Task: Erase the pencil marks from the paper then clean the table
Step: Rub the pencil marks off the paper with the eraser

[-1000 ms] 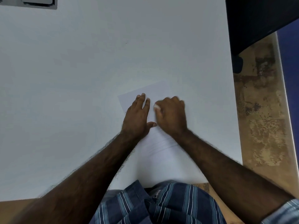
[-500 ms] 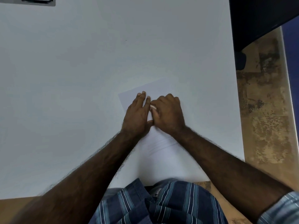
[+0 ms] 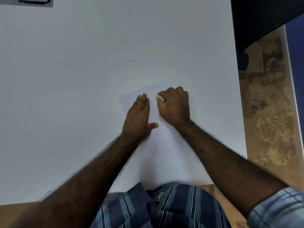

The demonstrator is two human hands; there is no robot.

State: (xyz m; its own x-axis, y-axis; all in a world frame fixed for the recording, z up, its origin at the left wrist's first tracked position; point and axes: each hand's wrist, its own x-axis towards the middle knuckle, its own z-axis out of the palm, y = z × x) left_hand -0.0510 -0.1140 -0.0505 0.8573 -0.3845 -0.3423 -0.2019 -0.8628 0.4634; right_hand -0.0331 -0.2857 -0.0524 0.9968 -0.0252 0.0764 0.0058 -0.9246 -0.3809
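A white sheet of paper (image 3: 164, 142) lies slanted on the white table (image 3: 74, 79), with faint pencil lines across its middle. My left hand (image 3: 138, 117) lies flat on the sheet's left part, fingers straight and together, thumb spread. My right hand (image 3: 175, 106) is curled round a small white eraser (image 3: 159, 97), whose end shows at the fingertips and touches the upper part of the paper. The two hands are a little apart.
A grey device (image 3: 32, 1) sits at the table's far left corner. A dark object (image 3: 263, 18) stands beyond the right edge, over a worn brown floor (image 3: 271, 120). My striped shirt (image 3: 161, 208) is at the near edge.
My right hand with the eraser slid left against my left hand, then back right and slightly up the sheet. My left hand stayed pressed on the paper.
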